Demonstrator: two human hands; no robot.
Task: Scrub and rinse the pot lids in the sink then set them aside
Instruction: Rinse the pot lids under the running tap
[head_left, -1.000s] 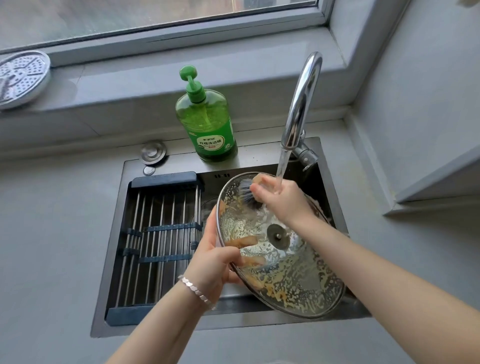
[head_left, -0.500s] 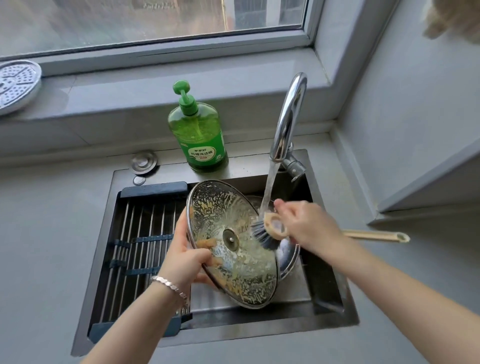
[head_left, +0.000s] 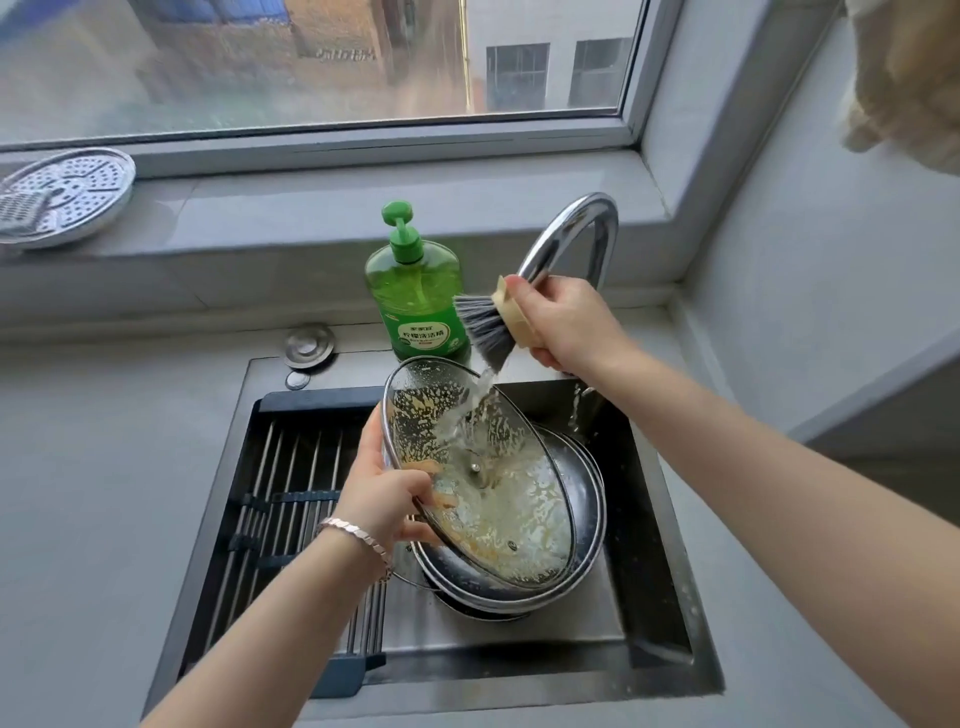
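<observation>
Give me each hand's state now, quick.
Left hand: grips the lid by its rim.
Right hand: grips the brush.

Grey counter (head_left: 93, 493), grey walls (head_left: 831, 322), daylit window (head_left: 311, 62) above the sill (head_left: 260, 218).

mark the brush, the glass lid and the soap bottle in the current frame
brush (head_left: 483, 332): head view, on the grey bristles.
glass lid (head_left: 519, 514): head view, on the soapy glass right of its centre screw.
soap bottle (head_left: 415, 291): head view, on the green body above the label.
</observation>
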